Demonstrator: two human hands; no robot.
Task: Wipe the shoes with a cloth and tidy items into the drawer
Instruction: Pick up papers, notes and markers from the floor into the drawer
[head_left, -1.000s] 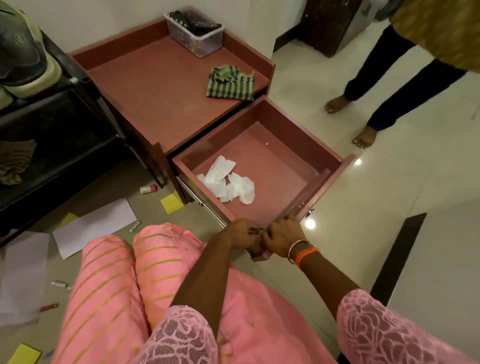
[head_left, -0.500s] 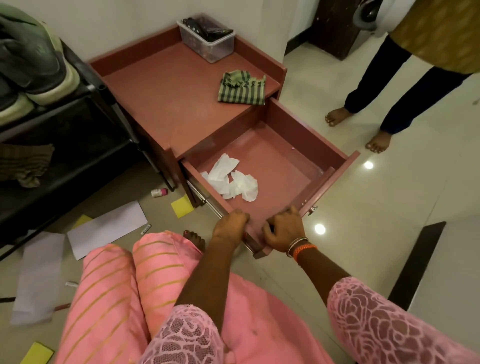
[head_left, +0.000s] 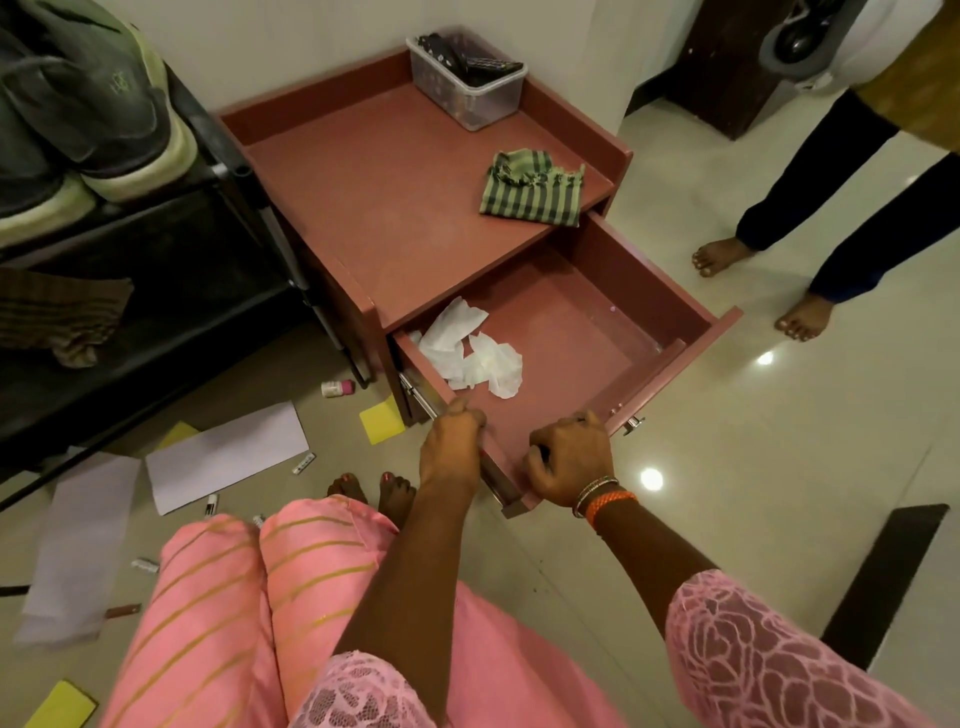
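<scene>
A person in pink stands over the open drawer (head_left: 582, 332), both hands clamped on its near front corner: the left hand (head_left: 453, 447) grasping the side wall, the right hand (head_left: 570, 458) curled over the front panel. Compared with a second ago the drawer sits further from the body and the view is higher, so it appears to be sliding in, or the person is rising. Either way, tidying has barely begun: only crumpled tissues (head_left: 470, 353) lie inside, at the left end.

On the floor (head_left: 779, 467) to the left, papers (head_left: 223, 457), yellow notes (head_left: 382, 425), a small bottle (head_left: 336, 387) and other small bits wait near the person's feet, just beside the drawer's rail. The right side of the floor offers room.

The striped cloth (head_left: 532, 188) lies on the desk (head_left: 395, 208), right at its front edge above the drawer. Behind it stands a plastic box (head_left: 467, 83). The shoes (head_left: 83, 119) sit unwiped on the rack (head_left: 223, 218) at far left. A second person's bare feet (head_left: 722, 257) stand just past the drawer's far end.
</scene>
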